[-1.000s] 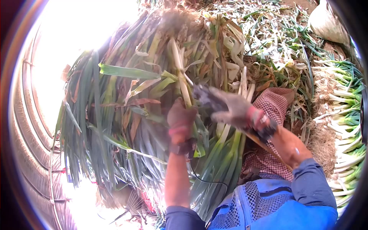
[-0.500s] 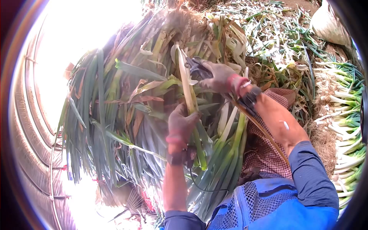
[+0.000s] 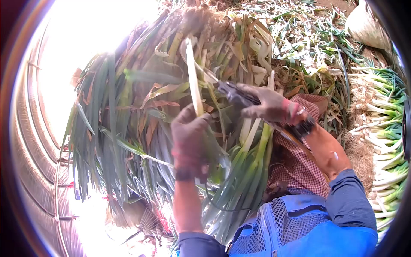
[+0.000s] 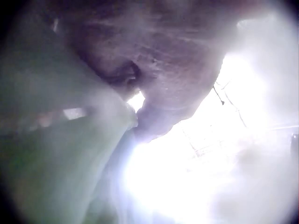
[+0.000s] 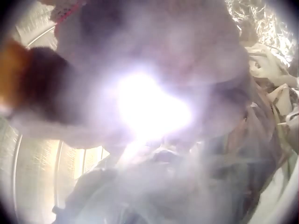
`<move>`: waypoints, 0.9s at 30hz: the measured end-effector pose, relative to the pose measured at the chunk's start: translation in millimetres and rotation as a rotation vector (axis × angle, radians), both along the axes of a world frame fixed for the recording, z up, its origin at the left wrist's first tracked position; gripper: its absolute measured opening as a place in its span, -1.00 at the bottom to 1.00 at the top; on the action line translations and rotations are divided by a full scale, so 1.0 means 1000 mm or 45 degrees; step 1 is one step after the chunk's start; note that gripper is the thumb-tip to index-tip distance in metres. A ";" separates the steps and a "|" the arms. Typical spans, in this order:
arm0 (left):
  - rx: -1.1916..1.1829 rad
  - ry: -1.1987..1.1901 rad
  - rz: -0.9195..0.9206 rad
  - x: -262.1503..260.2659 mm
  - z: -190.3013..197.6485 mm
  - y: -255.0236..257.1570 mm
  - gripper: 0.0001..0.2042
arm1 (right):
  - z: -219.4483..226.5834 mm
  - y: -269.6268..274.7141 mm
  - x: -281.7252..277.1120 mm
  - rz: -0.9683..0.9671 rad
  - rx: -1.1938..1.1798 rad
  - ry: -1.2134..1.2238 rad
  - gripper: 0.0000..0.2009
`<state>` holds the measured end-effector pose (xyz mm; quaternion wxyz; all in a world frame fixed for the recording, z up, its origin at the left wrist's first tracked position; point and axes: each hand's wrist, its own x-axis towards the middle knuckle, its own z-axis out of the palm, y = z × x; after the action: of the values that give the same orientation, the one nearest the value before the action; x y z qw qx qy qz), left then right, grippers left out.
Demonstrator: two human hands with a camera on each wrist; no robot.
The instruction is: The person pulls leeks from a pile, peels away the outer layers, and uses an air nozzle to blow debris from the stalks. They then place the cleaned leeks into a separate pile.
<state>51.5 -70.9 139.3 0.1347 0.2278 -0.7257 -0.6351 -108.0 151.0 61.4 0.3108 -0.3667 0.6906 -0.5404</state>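
In the head view my gloved left hand (image 3: 190,132) grips a leek (image 3: 193,77), its bare white shaft pointing up out of the fist and its green leaves hanging below. To the right, my gloved right hand (image 3: 269,105) holds a black air blow gun (image 3: 237,95) with a thin nozzle angled up toward the shaft. A tan hose (image 3: 314,160) runs from it down along the forearm. Glove fabric (image 4: 163,70) and blurred green leaves (image 4: 56,163) fill the left wrist view. Glare hides most of the grip in the right wrist view.
A big heap of untrimmed leeks (image 3: 115,128) lies ahead and left. More leeks (image 3: 252,171) lie beside a checkered cloth (image 3: 295,167). Cleaned leeks (image 3: 385,145) line the far right, with leaf scraps (image 3: 299,43) and a pale sack (image 3: 368,25) behind. A thin cable hangs from the left wrist.
My right hand with the blow gun rose to the leek, then drew back down and right. My left hand has shifted left and up with the leek, whose shaft now looks whiter.
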 end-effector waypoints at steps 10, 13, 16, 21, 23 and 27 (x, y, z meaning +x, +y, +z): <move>-0.993 0.352 -0.403 -0.061 0.117 -0.005 -0.67 | -0.020 0.099 0.047 -0.151 -0.051 0.233 -0.01; -0.472 0.139 -0.281 -0.081 0.139 0.028 -0.70 | -0.023 0.114 0.053 -0.179 -0.165 0.292 -0.07; -0.445 0.184 -0.396 -0.112 0.097 0.014 -0.74 | 0.006 0.131 0.066 -0.280 -0.184 -0.067 -0.10; -0.702 -0.136 -0.559 -0.118 -0.026 -0.003 -0.74 | 0.012 0.135 0.073 -0.239 -0.279 0.037 -0.06; -0.558 -0.440 -0.612 -0.091 -0.055 0.021 -0.73 | 0.004 0.128 0.072 -0.209 -0.199 0.179 -0.05; -0.558 -0.600 -0.682 -0.035 -0.107 0.041 -0.70 | 0.000 0.109 0.074 -0.106 -0.006 -0.099 0.02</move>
<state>16.4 -30.1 32.4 -0.1597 0.1362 -0.8883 -0.4085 -34.0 259.7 61.6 0.3138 -0.3171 0.6913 -0.5684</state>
